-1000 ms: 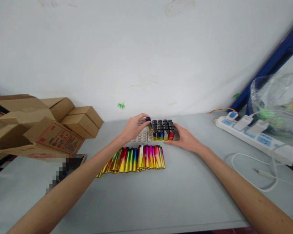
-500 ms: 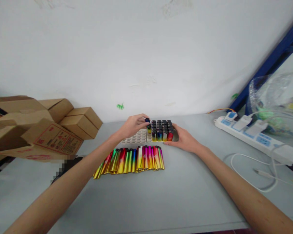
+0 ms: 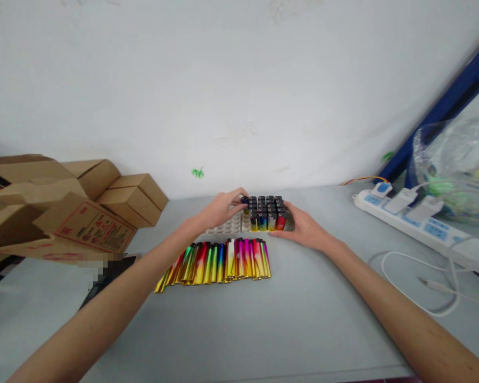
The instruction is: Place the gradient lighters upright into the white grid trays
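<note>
Just above the middle of the frame, the left hand [image 3: 222, 209] is pinched on the dark cap of a single lighter [image 3: 244, 201]. A second ago it held that lighter slightly above the white tray [image 3: 223, 229]. Now the cap sits about level with the block of upright lighters [image 3: 266, 211], touching the block's left edge, so it looks seated in a slot, though the fingers have not let go. The right hand [image 3: 303, 226] has stayed where it was, spread loosely against the tray's right end — bracing it, not gripping. The left part of the tray shows bare slots. Just below, toward frame centre, the row of bright lighters lying flat [image 3: 219, 260] looks unchanged — none taken from it yet.
</note>
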`<action>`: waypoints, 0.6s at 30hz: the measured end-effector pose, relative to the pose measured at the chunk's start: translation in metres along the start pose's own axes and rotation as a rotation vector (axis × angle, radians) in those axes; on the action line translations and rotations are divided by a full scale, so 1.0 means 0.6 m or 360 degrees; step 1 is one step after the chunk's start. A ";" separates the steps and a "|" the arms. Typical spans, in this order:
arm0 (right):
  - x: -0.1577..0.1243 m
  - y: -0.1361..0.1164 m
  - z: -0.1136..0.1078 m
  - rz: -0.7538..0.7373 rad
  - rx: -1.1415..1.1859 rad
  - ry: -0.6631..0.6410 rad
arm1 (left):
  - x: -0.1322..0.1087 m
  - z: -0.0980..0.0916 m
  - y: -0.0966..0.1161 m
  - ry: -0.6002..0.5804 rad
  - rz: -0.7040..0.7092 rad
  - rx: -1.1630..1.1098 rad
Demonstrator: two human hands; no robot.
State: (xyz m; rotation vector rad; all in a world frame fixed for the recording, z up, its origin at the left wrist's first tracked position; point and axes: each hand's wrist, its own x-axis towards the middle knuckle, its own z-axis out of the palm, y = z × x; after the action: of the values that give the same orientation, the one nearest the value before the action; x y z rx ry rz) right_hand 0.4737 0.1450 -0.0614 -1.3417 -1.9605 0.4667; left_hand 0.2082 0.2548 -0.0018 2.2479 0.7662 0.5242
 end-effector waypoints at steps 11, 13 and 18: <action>0.002 0.000 0.000 -0.0053 0.0065 0.0004 | -0.041 -0.002 0.023 0.0308 -0.0036 0.0057; 0.002 -0.001 0.001 -0.0048 0.0045 0.0004 | -0.072 0.005 0.059 0.0592 -0.0073 0.0210; 0.002 -0.002 0.000 -0.0039 0.0011 0.0004 | -0.156 0.051 0.143 0.0276 0.0165 0.0715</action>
State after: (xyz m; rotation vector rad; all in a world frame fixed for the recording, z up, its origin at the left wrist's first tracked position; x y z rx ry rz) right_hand 0.4726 0.1454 -0.0605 -1.3122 -1.9696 0.4595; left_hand 0.1876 0.1290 0.0261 2.6936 0.9317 0.6542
